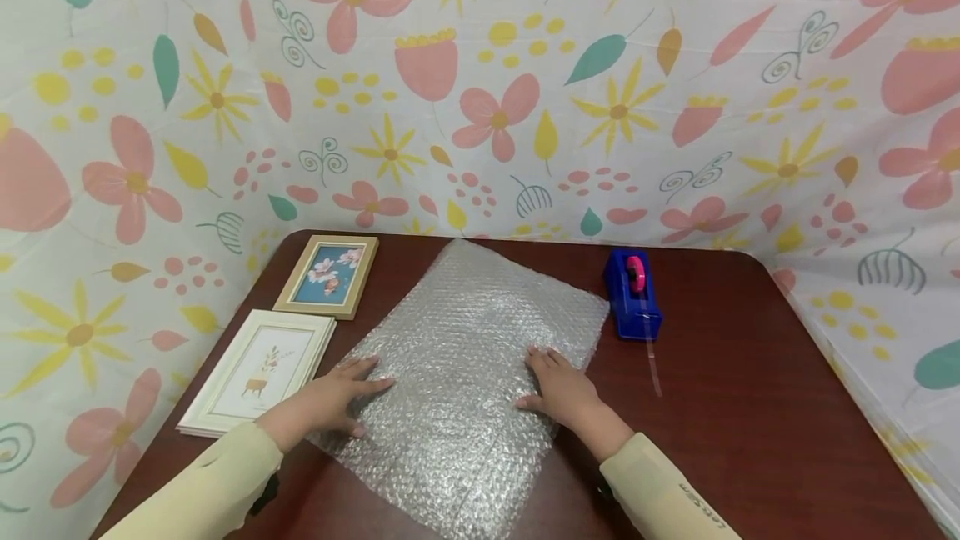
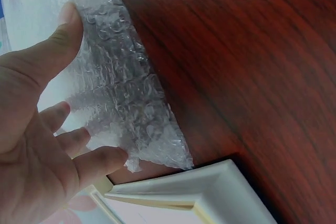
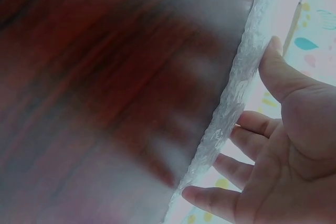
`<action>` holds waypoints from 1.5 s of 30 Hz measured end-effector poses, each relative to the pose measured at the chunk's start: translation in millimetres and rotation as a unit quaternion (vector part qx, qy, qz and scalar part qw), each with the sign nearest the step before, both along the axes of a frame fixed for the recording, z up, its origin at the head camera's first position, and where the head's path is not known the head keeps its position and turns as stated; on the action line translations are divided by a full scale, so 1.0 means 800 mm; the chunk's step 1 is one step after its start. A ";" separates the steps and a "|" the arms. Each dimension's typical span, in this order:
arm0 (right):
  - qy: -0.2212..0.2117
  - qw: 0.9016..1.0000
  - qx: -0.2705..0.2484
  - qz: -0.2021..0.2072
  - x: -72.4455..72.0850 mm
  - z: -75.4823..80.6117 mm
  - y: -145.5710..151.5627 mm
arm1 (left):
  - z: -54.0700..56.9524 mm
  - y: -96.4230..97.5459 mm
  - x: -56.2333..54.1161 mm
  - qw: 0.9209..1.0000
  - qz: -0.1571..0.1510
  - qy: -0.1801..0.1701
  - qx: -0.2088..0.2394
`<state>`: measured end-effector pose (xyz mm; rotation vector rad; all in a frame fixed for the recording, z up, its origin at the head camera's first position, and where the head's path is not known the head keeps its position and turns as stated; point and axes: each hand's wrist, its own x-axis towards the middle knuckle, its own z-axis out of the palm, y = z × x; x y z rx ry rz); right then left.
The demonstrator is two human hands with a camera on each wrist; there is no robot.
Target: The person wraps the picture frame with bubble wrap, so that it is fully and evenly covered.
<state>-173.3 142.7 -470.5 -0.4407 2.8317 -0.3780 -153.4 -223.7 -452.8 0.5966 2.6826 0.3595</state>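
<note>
A large sheet of clear bubble wrap [image 1: 465,340] lies flat and slanted across the dark wooden table. My left hand [image 1: 333,398] rests on its left edge with the fingers spread. In the left wrist view the left hand [image 2: 47,119] has its thumb over the wrap [image 2: 131,87] and its other fingers loosely extended. On the right part of the sheet lies my right hand [image 1: 558,390], fingers reaching forward. The right wrist view shows the right hand [image 3: 262,145] with fingertips along the wrap's edge [image 3: 231,98]. Neither hand grips the sheet.
White picture frames [image 1: 258,373] lie stacked beside my left forearm, with a wooden-edged frame [image 1: 327,277] behind them. A blue tape dispenser [image 1: 632,294] with a pink roll stands by the wrap's right corner, a strip of tape [image 1: 654,369] trailing from it. Flowered cloth [image 1: 495,123] hangs behind the table.
</note>
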 end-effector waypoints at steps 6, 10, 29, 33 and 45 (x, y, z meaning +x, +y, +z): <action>0.000 1.000 0.000 0.002 0.001 0.000 0.003 | -0.003 0.001 -0.002 1.000 0.003 0.001 0.005; -0.003 1.000 0.006 0.001 0.001 0.005 0.004 | -0.004 -0.002 -0.003 1.000 -0.007 0.015 -0.003; 0.005 0.999 -0.023 0.046 -0.018 0.037 -0.018 | 0.046 -0.116 -0.003 0.971 0.193 0.109 0.092; -0.002 0.993 -0.110 0.051 -0.019 0.040 -0.048 | 0.044 -0.142 -0.005 0.966 0.232 0.076 0.080; 0.021 0.974 -0.209 0.088 -0.004 0.010 -0.108 | 0.027 -0.172 -0.011 0.956 0.281 0.023 0.079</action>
